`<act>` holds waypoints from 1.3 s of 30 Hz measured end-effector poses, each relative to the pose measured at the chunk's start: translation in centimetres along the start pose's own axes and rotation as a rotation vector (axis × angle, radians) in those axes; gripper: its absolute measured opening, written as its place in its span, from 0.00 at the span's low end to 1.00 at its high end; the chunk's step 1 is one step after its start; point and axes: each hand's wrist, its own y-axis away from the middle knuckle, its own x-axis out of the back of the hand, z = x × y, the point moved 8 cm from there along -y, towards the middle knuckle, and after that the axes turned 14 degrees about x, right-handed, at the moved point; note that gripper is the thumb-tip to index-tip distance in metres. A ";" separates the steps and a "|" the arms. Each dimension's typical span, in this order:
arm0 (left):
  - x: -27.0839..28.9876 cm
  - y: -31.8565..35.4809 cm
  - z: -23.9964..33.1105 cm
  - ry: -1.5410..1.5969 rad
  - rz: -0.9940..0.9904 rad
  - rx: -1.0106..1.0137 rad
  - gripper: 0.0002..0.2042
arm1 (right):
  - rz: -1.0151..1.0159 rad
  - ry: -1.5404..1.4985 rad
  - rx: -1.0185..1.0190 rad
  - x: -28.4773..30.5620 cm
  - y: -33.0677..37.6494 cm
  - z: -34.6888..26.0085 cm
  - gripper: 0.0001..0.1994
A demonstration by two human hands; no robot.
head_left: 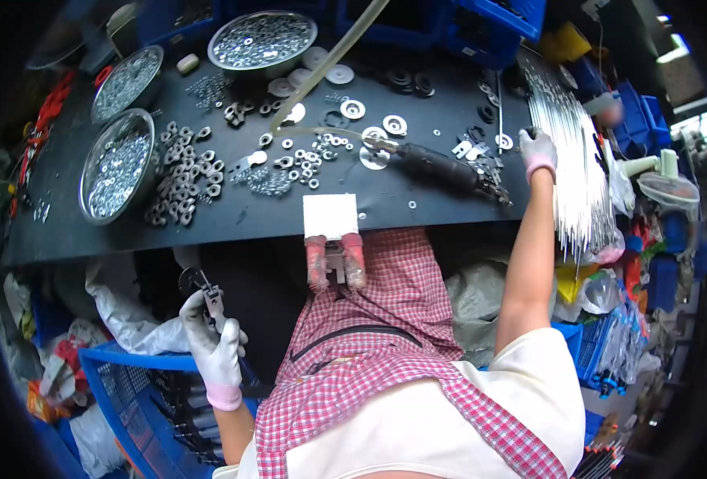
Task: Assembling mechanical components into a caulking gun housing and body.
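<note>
A: Biggest first — what's in front?
B: Dark workbench [234, 219], w/ a bundle of thin metal rods [573, 160] lying on its right end. Blue crate [130, 399] down at lower left, below the bench edge.

A: Bowls?
B: Three metal bowls [116, 164] of small washers/nuts along the left and back. Loose nuts [182, 172] heaped just beside the nearest bowl, flat washers [352, 108] scattered mid-bench.

A: Tool?
B: Black air tool [441, 168] lying mid-bench, clear hose [329, 60] running off to the back. White block [329, 215] at the front edge w/ a red-handled clamp [335, 259] under it.

A: Hands?
B: Both gloved. Right hand [539, 152] stretched out to the near ends of the rods, fingers curled down on them — can't tell if it grips one. Left hand [214, 343] low, over the crate, closed round a small metal bracket piece [202, 291] that sticks up from the fist.
</note>
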 end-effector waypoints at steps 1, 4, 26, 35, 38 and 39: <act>-0.2 -0.3 0.0 -0.019 -0.002 -0.003 0.25 | -0.030 -0.018 -0.005 -0.8 -1.2 3.5 0.16; -0.3 -1.1 -0.6 -0.015 -0.001 -0.031 0.25 | -0.096 -0.006 0.024 -1.8 -2.7 6.8 0.16; -0.9 -2.1 -1.1 0.093 -0.065 -0.076 0.24 | -0.226 -0.565 1.341 -4.9 14.3 -41.6 0.16; 0.5 -2.6 -1.9 0.104 -0.066 -0.138 0.26 | -0.167 -0.489 1.272 -7.4 14.0 -47.5 0.09; 1.4 -2.9 -2.8 0.111 -0.087 -0.050 0.26 | -0.234 -0.660 1.182 -7.0 13.2 -46.9 0.10; 1.6 -2.9 -3.0 0.115 -0.084 -0.046 0.26 | -0.259 -0.697 1.165 -7.5 12.5 -46.8 0.11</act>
